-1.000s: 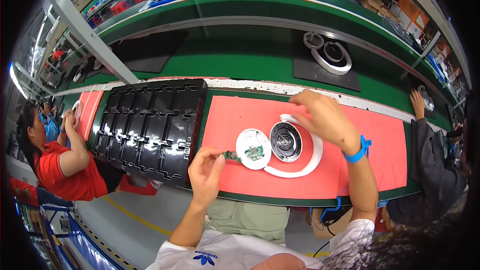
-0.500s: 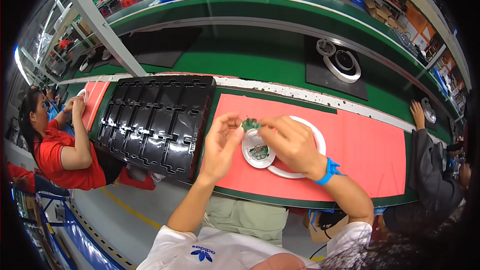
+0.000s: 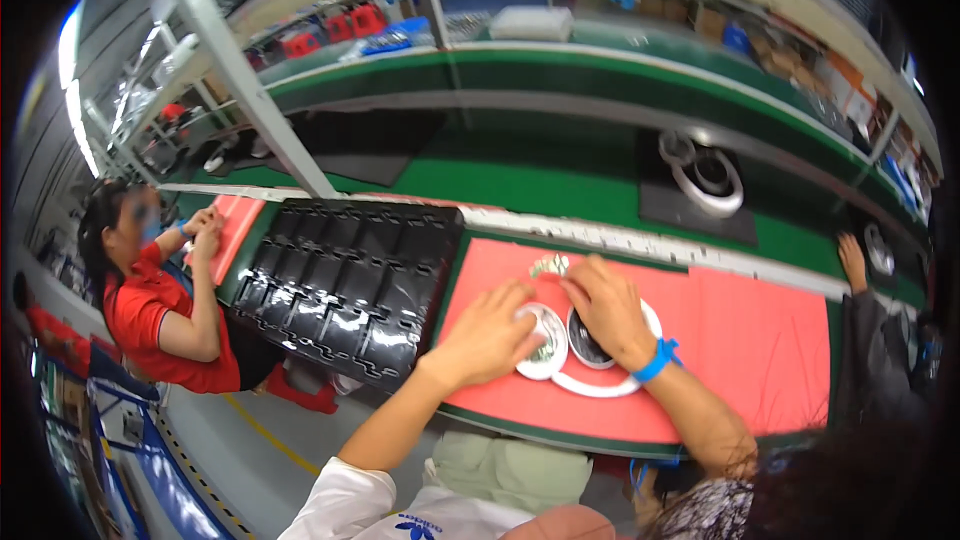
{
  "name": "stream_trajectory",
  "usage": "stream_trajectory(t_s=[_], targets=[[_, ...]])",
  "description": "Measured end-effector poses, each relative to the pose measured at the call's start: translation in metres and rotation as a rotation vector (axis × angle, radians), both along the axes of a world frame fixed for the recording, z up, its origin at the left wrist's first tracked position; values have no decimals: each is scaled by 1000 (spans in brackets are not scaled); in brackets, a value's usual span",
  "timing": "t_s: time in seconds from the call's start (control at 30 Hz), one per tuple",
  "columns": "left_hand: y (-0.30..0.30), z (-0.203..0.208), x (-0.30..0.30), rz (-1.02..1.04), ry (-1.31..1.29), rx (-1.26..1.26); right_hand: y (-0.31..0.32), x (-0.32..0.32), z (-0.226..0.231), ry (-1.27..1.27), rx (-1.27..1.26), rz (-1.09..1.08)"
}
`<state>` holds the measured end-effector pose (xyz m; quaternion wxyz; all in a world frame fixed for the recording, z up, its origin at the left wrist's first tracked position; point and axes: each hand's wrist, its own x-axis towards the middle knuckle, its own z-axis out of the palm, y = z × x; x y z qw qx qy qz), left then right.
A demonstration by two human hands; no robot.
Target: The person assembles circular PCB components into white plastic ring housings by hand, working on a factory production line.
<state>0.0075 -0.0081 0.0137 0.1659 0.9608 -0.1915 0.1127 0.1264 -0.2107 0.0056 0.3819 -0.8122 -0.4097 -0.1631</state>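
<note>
Beside my left hand (image 3: 487, 335) is a small white round housing (image 3: 543, 372) on the red mat, with a green circuit board inside it. The left fingers are curled at the housing's rim, thumb over its near edge. My right hand (image 3: 612, 312) is bent over the large white ring (image 3: 598, 388), its fingertips pinched at a small green circuit board (image 3: 550, 265) just above the mat; blur hides the exact grip. A dark round part (image 3: 588, 340) shows inside the ring, partly under the right hand.
A black moulded tray stack (image 3: 345, 280) stands left of the red mat (image 3: 740, 360). On the green bench behind, white ring parts (image 3: 712, 195) lie on a black pad. A person in red (image 3: 175, 305) works at the left; another person's hand (image 3: 852, 262) rests at the right.
The hands have parted: the left has come down to the small housing, while the right has stayed by the loose circuit board. The dark part in the ring now shows. The view has shifted.
</note>
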Motion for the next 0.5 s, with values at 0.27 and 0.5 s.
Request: stream_trajectory(t_s=[0.27, 0.5], targets=[[1, -2, 1, -13, -87, 104, 3, -2, -6, -55, -8, 7], [-3, -4, -14, 76, -164, 28, -1, 9, 0, -74, -5, 0]])
